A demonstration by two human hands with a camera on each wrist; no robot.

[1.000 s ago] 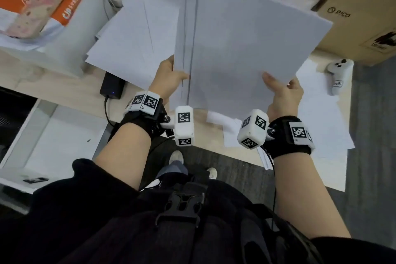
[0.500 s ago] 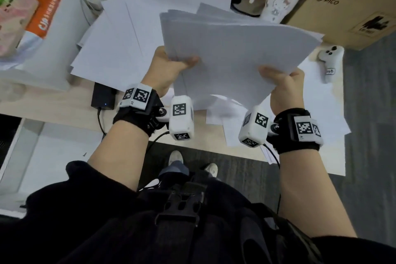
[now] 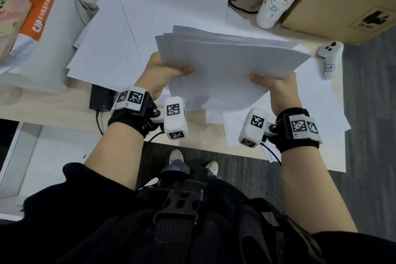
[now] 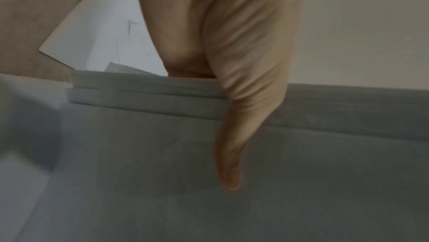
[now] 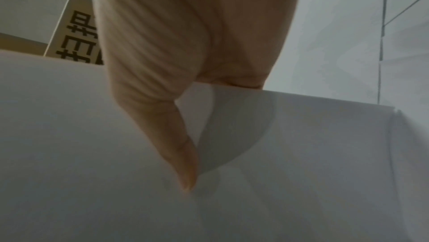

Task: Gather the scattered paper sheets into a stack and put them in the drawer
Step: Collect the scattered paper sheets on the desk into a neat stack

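A stack (image 3: 231, 66) of sheets is held above the desk (image 3: 53, 103) by both hands. It is pinched at its near edge by the left hand (image 3: 159, 73) and the right hand (image 3: 278, 88), thumbs on top. More sheets (image 3: 128, 34) are spread on the desk below.

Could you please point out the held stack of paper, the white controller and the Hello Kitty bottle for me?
Held stack of paper (image 3: 225, 64): head view, middle of its top sheet.
White controller (image 3: 329, 58): head view, its body below the buttons.
Hello Kitty bottle (image 3: 276, 4): head view, its printed side.
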